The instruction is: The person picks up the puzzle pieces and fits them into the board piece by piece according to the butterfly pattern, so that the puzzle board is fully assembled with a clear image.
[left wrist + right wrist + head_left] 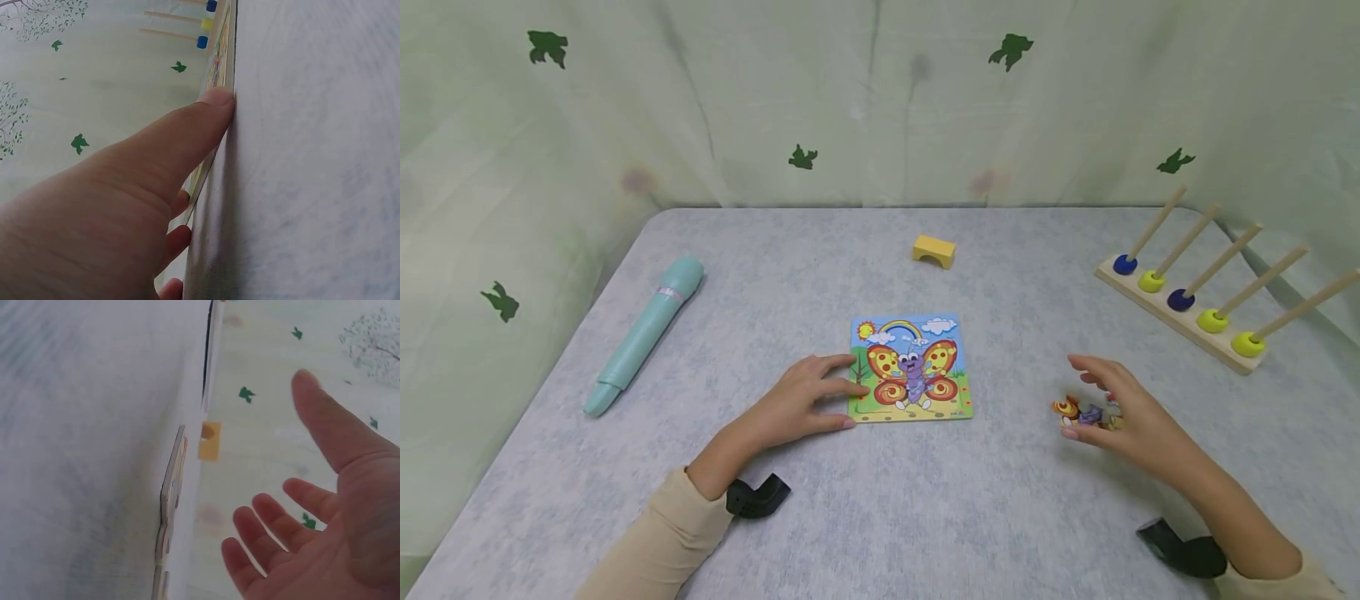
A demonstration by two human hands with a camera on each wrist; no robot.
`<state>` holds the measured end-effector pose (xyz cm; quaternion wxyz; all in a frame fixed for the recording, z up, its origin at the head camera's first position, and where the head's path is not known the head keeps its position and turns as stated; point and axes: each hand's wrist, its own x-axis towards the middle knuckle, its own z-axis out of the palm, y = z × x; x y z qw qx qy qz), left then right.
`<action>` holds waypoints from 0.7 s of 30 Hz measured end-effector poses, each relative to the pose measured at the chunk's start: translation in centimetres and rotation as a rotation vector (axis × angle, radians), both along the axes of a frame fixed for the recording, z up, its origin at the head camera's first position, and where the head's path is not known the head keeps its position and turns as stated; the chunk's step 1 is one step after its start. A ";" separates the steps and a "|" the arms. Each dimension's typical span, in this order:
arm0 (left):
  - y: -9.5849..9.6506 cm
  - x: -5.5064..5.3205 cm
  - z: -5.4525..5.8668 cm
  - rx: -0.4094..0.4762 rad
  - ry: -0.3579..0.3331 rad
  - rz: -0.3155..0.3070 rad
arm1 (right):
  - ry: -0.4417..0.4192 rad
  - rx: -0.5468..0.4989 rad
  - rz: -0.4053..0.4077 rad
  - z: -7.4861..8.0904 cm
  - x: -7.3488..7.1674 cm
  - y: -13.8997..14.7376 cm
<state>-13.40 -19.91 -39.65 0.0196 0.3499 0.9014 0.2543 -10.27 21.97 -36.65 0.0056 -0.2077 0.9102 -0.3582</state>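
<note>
A square butterfly jigsaw puzzle (912, 375) lies flat on the table, its picture showing a butterfly under a rainbow. At its left edge, my left hand (797, 400) touches the board with extended thumb and fingers; the left wrist view shows the thumb (187, 134) against the board's edge. Several loose puzzle pieces (1066, 408) lie to the right, partly hidden by my right hand (1131, 421). That hand hovers around them, thumb and fingers spread apart, holding nothing. The right wrist view shows the pieces (172, 481) edge-on on the table, apart from the hand.
A yellow arch block (934, 251) stands behind the puzzle. On the far right is a wooden peg stand (1180, 321) with blue and yellow beads. A teal microphone-shaped object (643, 337) lies on the left. A pale curtain (850, 100) hangs behind the table.
</note>
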 end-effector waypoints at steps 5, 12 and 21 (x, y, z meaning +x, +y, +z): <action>0.0 0.0 0.0 0.000 -0.009 0.003 | -0.024 0.024 0.006 -0.5 -0.1 0.6; 0.0 0.0 0.0 -0.011 -0.030 0.007 | -0.069 0.046 0.004 -1.4 -0.2 1.6; 0.0 0.0 -0.1 -0.005 -0.024 0.014 | -0.111 0.107 0.002 -2.1 -0.6 2.1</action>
